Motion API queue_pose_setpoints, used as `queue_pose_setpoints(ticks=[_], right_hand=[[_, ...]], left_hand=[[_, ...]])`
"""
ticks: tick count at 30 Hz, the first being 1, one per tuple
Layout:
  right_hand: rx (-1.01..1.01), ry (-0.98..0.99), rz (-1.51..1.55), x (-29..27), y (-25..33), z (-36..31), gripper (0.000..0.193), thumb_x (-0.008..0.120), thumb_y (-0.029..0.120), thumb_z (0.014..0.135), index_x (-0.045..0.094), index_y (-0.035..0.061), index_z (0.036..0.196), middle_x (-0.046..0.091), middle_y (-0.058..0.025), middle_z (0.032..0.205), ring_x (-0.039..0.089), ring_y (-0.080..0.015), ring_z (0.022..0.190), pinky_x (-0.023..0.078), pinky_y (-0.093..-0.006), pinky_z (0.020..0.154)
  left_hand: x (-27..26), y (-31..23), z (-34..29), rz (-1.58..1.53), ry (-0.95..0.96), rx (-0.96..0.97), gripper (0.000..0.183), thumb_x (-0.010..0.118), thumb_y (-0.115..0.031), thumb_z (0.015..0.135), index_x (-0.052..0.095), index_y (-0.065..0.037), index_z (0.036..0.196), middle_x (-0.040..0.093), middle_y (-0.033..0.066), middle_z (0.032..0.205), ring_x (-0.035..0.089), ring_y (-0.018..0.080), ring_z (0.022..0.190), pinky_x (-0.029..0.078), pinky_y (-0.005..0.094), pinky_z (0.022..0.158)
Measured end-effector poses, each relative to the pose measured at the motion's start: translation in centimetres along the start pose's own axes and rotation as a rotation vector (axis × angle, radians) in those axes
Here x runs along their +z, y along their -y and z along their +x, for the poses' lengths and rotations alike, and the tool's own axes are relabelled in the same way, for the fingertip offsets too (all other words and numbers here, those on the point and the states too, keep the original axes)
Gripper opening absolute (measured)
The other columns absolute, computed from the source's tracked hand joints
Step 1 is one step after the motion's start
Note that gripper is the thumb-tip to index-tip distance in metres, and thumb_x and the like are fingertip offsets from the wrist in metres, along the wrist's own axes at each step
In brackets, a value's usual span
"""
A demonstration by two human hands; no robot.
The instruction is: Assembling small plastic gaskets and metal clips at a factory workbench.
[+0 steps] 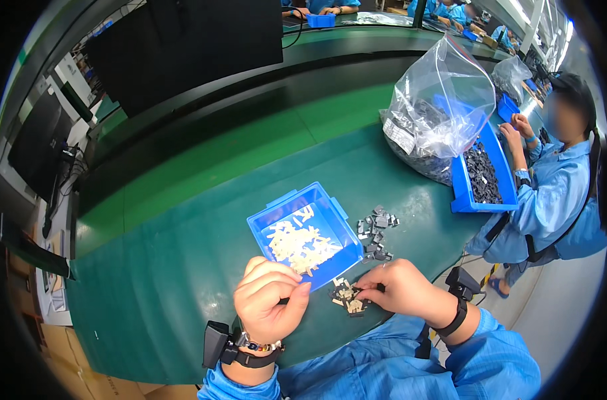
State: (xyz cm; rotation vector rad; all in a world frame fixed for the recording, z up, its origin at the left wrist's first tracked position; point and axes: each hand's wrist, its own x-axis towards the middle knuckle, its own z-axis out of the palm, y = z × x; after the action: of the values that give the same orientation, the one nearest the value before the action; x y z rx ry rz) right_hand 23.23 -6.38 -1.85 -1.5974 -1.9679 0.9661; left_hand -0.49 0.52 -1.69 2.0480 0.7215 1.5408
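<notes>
My left hand (271, 300) is curled into a loose fist just in front of the small blue bin (303, 235), thumb and forefinger pressed together on something too small to make out; my right hand (397, 288) lies palm-down on the green surface (183, 267), its fingertips pinching at a small heap of assembled pieces (347, 299), dark grey with pale inserts, which sits between my two hands, near the surface's front edge; both wrists carry black bands, and my sleeves are light blue.

The small blue bin stands just beyond my hands, tilted cornerwise to me, and holds a loose pile of pale cream parts (301, 241); just to its right, on the surface, lies a scatter of small dark grey parts (375, 233), apart from the heap under my right hand.

Farther right, a larger blue tray (461, 193) holds many more dark parts, and a big clear plastic bag (443, 107) rests partly over its far end; a person in a light blue coat (550, 193) sits beside that tray with both hands raised near it; to the far left a dark monitor (40, 143) stands beyond the surface.
</notes>
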Motion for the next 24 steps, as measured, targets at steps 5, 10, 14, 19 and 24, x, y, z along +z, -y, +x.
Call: queue_pose_setpoints(ticks=[5,10,14,19,24], right_hand=[[-0.08,-0.033,0.008,-0.9,0.3,0.0,0.008,0.074,0.01,0.08,0.074,0.0046,0.086,0.073,-0.0125,0.086,0.07,-0.0283,0.076,0.055,-0.0351,0.066],[-0.158,-0.13,0.065,-2.1,1.4,0.3,0.008,0.074,0.005,0.079,0.074,0.004,0.087,0.073,-0.0121,0.087,0.07,-0.0287,0.077,0.056,-0.0349,0.067],[-0.303,-0.269,0.074,-2.1,2.3,1.2,0.017,0.074,-0.001,0.077,0.074,0.0037,0.094,0.071,-0.0115,0.089,0.069,-0.0277,0.078,0.056,-0.034,0.067],[-0.545,-0.368,0.043,-1.0,4.3,3.6,0.025,0.07,-0.007,0.077,0.07,-0.0016,0.101,0.068,-0.0134,0.094,0.067,-0.0271,0.08,0.055,-0.0337,0.068],[-0.627,-0.378,0.093,0.1,5.1,4.7,0.024,0.069,-0.009,0.076,0.07,-0.0013,0.099,0.069,-0.0133,0.094,0.068,-0.027,0.08,0.056,-0.0337,0.068]], left_hand=[[-0.2,-0.2,0.1,0.012,0.019,0.004,0.025,0.073,-0.005,0.081,0.057,-0.006,0.061,0.063,0.005,0.06,0.064,0.0213,0.065,0.042,0.0326,0.066],[-0.1,0.3,0.2,-0.008,0.045,-0.013,0.021,0.074,-0.006,0.079,0.06,-0.005,0.064,0.064,0.0054,0.062,0.065,0.0216,0.068,0.042,0.0332,0.067],[-0.2,-0.2,0.6,0.014,0.168,-0.006,0.011,0.077,-0.008,0.077,0.067,-0.006,0.073,0.068,0.0056,0.068,0.066,0.0219,0.072,0.042,0.0345,0.073],[-0.1,-0.1,0.3,0.077,0.203,-0.013,0.018,0.078,-0.013,0.075,0.07,-0.004,0.088,0.071,0.0059,0.086,0.066,0.0227,0.087,0.043,0.0364,0.081],[0.0,-0.4,0.6,0.101,0.153,-0.052,0.019,0.079,-0.01,0.073,0.07,-0.002,0.088,0.071,0.0077,0.086,0.067,0.0239,0.086,0.043,0.0357,0.081]])
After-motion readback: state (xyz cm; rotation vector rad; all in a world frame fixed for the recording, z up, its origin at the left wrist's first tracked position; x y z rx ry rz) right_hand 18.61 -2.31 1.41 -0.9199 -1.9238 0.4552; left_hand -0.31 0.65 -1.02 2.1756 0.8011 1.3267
